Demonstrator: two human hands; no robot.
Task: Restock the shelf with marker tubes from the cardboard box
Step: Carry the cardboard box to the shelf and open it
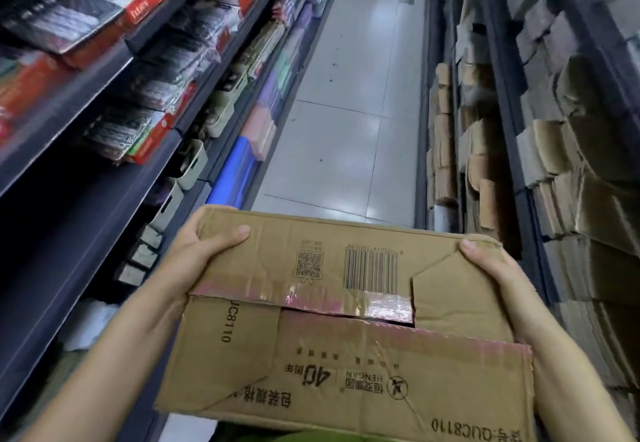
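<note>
Store aisle floor (pixel 349 123) beyond cardboard box (pixel 346 320), stocked shelf (pixel 145 71) left of it, left hand (pixel 197 247) and right hand (pixel 491 265) gripping its far corners, thumbs on top, flaps closed

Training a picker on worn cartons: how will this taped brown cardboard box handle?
The brown cardboard box probably flexes: its flaps are creased and torn. Its glossy tape may be slippery. The left hand and right hand grip opposite ends, suggesting some weight.

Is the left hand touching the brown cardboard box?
Touching. The head view shows the left hand gripping the brown cardboard box at its far left corner, thumb pressed flat on top.
</note>
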